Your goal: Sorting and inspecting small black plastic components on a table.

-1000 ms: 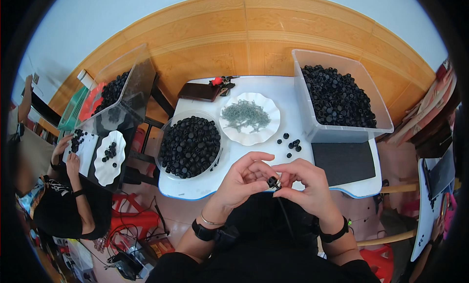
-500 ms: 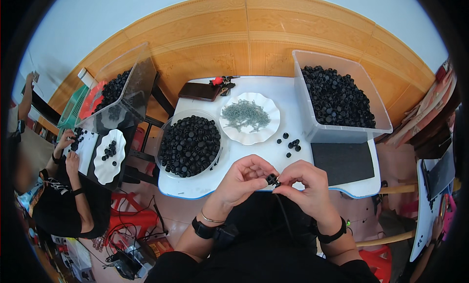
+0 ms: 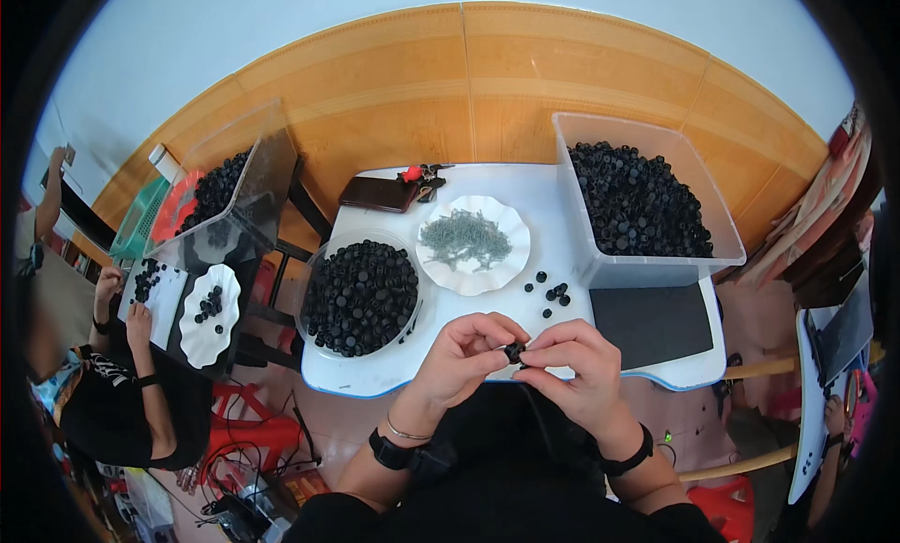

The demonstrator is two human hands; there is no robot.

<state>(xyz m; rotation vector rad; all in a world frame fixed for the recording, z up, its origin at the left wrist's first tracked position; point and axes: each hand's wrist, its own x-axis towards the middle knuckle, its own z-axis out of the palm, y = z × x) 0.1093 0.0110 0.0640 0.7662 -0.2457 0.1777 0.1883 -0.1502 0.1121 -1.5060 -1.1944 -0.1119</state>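
Just in front of the table edge, my left hand (image 3: 461, 357) pinches a small black round plastic part (image 3: 513, 352) between thumb and fingers. My right hand (image 3: 579, 367) meets it from the other side, its thumb and forefinger pressed together against the part. Whatever sits between the right fingertips is hidden. Beyond my hands lies a white scalloped plate (image 3: 476, 282) bearing a heap of small thin grey-green pieces (image 3: 464, 238). Several loose black parts (image 3: 557, 293) are scattered on the white table (image 3: 441, 320) to the right of the plate.
A round clear tub (image 3: 312, 342) full of black parts stands left, a large clear bin (image 3: 647, 273) of them right. Before the bin lies a dark mat (image 3: 652, 327). A brown wallet (image 3: 377, 194) and keys (image 3: 424, 179) lie behind. Another person (image 3: 122, 402) works at left.
The whole scene sits slightly lower and further left as my head shifts. My fingers now cover more of the black part. At left, the other person's hands have moved.
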